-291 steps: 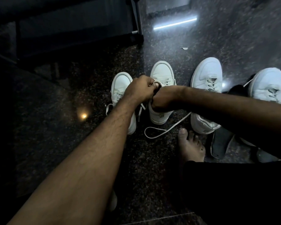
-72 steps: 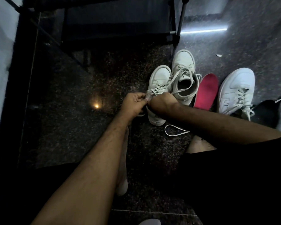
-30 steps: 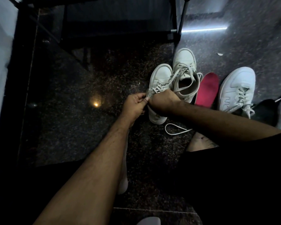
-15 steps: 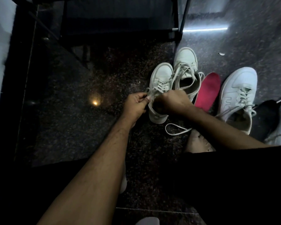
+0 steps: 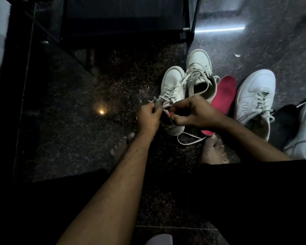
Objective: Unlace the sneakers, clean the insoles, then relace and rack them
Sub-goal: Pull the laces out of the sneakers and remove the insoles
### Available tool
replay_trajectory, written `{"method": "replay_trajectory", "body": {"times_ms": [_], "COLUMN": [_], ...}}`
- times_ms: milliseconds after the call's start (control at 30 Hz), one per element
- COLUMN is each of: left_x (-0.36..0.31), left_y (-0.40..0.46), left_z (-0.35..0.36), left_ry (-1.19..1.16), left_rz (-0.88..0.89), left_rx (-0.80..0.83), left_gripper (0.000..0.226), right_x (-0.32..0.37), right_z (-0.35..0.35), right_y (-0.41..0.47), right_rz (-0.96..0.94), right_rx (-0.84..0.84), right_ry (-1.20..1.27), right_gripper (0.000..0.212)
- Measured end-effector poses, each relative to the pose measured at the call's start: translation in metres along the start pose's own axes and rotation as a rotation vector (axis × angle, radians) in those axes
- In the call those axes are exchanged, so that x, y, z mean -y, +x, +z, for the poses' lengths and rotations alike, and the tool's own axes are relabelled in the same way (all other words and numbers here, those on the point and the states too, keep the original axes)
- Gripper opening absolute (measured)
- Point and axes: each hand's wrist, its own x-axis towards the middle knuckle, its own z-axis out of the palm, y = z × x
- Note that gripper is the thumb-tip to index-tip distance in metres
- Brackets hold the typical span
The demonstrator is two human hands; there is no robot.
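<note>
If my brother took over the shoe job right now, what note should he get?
Left hand pinches the laces of the front sneaker. Right hand grips at its opening, where something pink shows.
Second sneaker stands behind, laces loose. Red insole lies on the floor beside it. Two whiter sneakers sit to the right, still laced.
Done: one insole out.
Left: the other insoles, cleaning, relacing, then the rack.
</note>
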Motion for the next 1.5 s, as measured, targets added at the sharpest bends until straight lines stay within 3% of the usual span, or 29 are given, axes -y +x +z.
{"method": "replay_trajectory", "body": {"times_ms": [200,267,367,400,467,500,633,767,867,1000,1233,1400,1500], "left_x": [0.001,-0.006,-0.012,-0.011,-0.014,-0.017,-0.024,-0.029,-0.023,-0.008,-0.035,-0.029,-0.024], "left_y": [-0.004,-0.006,-0.009,-0.009,-0.010,-0.012,-0.013,-0.014,-0.002,0.018,0.023,0.026,0.016], "left_z": [0.007,0.008,0.009,0.010,0.010,0.009,0.009,0.011,0.015,0.022,0.021,0.017,0.015], "left_ry": [-0.166,-0.181,-0.204,-0.214,-0.243,-0.264,-0.284,-0.247,-0.150,-0.064,0.066,-0.061,-0.029], "left_rz": [-0.091,-0.071,-0.069,-0.087,-0.137,-0.159,-0.171,-0.203,-0.186,-0.066,0.107,-0.014,-0.139], "left_rx": [0.086,0.124,0.120,0.127,0.167,0.182,0.236,0.242,0.155,-0.044,-0.106,-0.062,0.004], "left_gripper": [0.026,0.028,0.024,0.021,0.012,0.010,0.016,0.017,0.020,0.043,0.030,0.027,0.032], "right_x": [-0.014,-0.020,-0.025,-0.029,-0.037,-0.040,-0.040,-0.031,-0.028,-0.006,0.009,0.004,-0.009], "right_z": [0.011,0.008,0.011,0.015,0.021,0.023,0.025,0.014,0.008,0.014,-0.004,0.006,0.017], "right_y": [0.003,-0.003,-0.009,-0.011,-0.012,-0.012,-0.008,-0.007,-0.010,-0.013,-0.008,-0.011,-0.015], "right_rz": [-0.039,-0.047,-0.122,-0.139,-0.136,-0.125,-0.061,-0.030,-0.099,-0.182,-0.189,-0.117,0.055], "right_rx": [-0.148,-0.124,-0.046,-0.059,-0.145,-0.198,-0.316,-0.275,-0.204,-0.166,-0.234,-0.284,-0.307], "right_ry": [-0.100,-0.194,-0.557,-0.648,-0.674,-0.643,-0.538,-0.319,-0.247,-0.142,0.037,0.208,0.379], "right_gripper": [0.010,0.023,0.054,0.055,0.035,0.025,0.022,0.027,0.023,0.021,0.015,0.008,0.039]}}
